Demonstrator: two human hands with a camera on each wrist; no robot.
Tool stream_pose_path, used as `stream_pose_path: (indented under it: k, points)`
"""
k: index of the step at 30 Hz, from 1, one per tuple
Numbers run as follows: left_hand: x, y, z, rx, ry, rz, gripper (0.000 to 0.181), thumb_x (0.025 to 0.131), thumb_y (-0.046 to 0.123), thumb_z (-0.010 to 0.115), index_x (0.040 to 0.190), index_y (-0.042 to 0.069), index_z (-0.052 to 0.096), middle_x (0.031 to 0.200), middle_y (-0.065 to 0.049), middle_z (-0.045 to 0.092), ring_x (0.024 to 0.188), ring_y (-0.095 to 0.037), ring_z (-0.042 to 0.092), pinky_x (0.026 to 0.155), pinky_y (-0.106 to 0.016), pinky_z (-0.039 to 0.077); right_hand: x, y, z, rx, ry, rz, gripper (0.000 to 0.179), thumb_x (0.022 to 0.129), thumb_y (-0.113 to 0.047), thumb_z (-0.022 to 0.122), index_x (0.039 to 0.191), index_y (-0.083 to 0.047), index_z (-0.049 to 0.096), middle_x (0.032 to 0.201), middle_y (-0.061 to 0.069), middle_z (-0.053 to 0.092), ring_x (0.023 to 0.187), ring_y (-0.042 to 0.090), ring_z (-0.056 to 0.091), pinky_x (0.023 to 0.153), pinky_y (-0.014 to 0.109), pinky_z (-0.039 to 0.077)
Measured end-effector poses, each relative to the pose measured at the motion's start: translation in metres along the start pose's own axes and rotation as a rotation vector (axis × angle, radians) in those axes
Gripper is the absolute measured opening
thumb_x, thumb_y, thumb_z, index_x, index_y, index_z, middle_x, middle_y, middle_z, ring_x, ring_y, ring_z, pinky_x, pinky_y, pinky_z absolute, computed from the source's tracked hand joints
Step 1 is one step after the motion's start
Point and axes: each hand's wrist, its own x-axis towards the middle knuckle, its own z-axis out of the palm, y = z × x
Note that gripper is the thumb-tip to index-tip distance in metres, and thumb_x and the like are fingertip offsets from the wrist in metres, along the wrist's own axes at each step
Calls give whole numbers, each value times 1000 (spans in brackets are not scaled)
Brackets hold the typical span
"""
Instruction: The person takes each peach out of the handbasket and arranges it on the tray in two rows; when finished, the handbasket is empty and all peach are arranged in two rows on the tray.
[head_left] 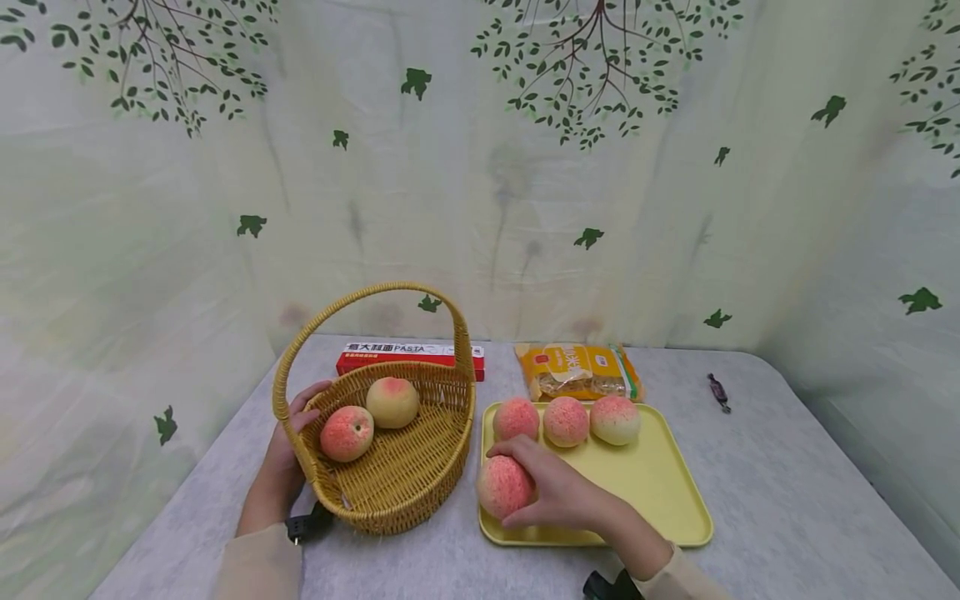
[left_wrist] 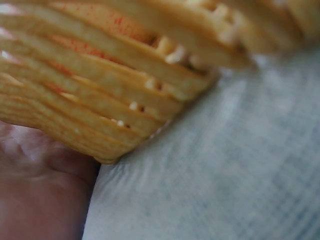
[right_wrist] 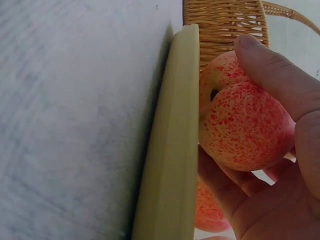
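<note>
My right hand (head_left: 558, 492) holds a pink-speckled peach (head_left: 505, 487) between thumb and fingers, over the left front of the yellow tray (head_left: 667, 492). In the right wrist view the thumb lies on top of that peach (right_wrist: 245, 125) and the fingers curl beneath it. Three more peaches (head_left: 566, 422) sit in a row along the tray's back. To the left stands a wicker basket (head_left: 405, 500), with a red peach (head_left: 347, 434) and a paler peach (head_left: 392, 402) inside. My left hand (head_left: 288, 442) grips the basket's left side near the handle; its palm shows against the weave in the left wrist view.
Behind the basket lies a red and white pasta box (head_left: 360, 360). An orange food packet (head_left: 577, 371) lies just behind the tray. A small dark wrapped candy (head_left: 718, 393) is at the far right. The basket's tall arched handle (head_left: 390, 287) rises above its opening.
</note>
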Motion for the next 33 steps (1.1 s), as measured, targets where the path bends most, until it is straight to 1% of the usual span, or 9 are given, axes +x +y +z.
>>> stream_pose_path:
  k: [6, 11, 17, 23, 28, 33]
  points:
    - [0, 0, 0, -13, -6, 12, 47, 105, 24, 44, 151, 21, 34, 132, 12, 54, 121, -3, 54, 94, -15, 46, -1, 3, 0, 10, 1, 26, 76, 73, -37, 88, 136, -30, 46, 131, -13, 50, 119, 5, 51, 106, 33, 45]
    - [0, 1, 1, -17, -5, 15, 45, 106, 23, 43, 150, 22, 35, 130, 13, 55, 120, -3, 54, 94, -16, 46, 0, 4, 1, 14, -1, 33, 74, 73, -33, 89, 133, -29, 46, 130, -12, 50, 119, 6, 51, 107, 32, 44]
    - [0, 2, 1, -19, -4, 8, 45, 106, 23, 43, 150, 22, 35, 130, 14, 55, 120, -3, 54, 94, -15, 46, 0, 5, 2, -1, -8, 40, 74, 73, -30, 89, 132, -29, 44, 130, -12, 50, 119, 6, 51, 107, 32, 44]
    - [-2, 3, 3, 8, 8, -15, 47, 106, 26, 44, 151, 24, 33, 133, 13, 52, 122, -4, 51, 94, -14, 45, -2, 6, 1, -35, -28, 56, 74, 74, -29, 89, 133, -31, 44, 131, -12, 50, 119, 5, 51, 108, 34, 44]
    - [-2, 3, 3, 17, 11, -30, 47, 106, 26, 43, 151, 26, 33, 134, 13, 50, 123, -4, 50, 94, -14, 45, -4, 7, -2, -18, -64, 82, 71, 76, -34, 87, 132, -35, 44, 132, -14, 50, 120, 5, 51, 109, 37, 44]
    - [-1, 2, 2, 8, 11, -24, 47, 106, 26, 43, 152, 24, 33, 133, 13, 51, 122, -4, 51, 94, -14, 45, -5, 7, -4, 3, -85, 98, 68, 77, -40, 85, 132, -39, 45, 131, -15, 51, 119, 4, 51, 108, 37, 44]
